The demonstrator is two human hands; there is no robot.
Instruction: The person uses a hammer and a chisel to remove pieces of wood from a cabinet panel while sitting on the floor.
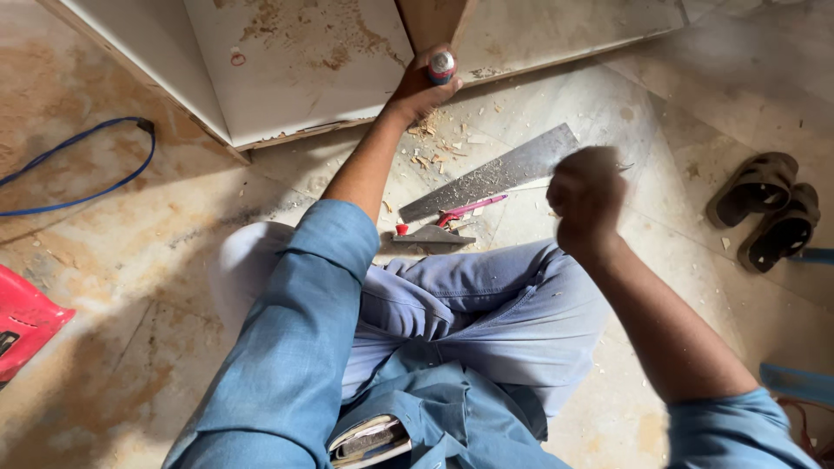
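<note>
Small bottle [441, 67] with red-and-white top, gripped in closed left hand [417, 89], pressed against white board [295, 65] edge on floor [130, 260]. Right hand [586, 195] blurred, curled, grip impossible to tell. Likely slip or spill if pressure wobbles. Handsaw [491, 178], red-handled tool [434, 233], wood chips [434, 143] close by; sandals [769, 208], blue cable [87, 165] well apart.

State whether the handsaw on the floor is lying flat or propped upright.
Lying flat. The handsaw shows its broad blade face resting on the tiled floor among wood chips, between the left hand and right hand.
</note>
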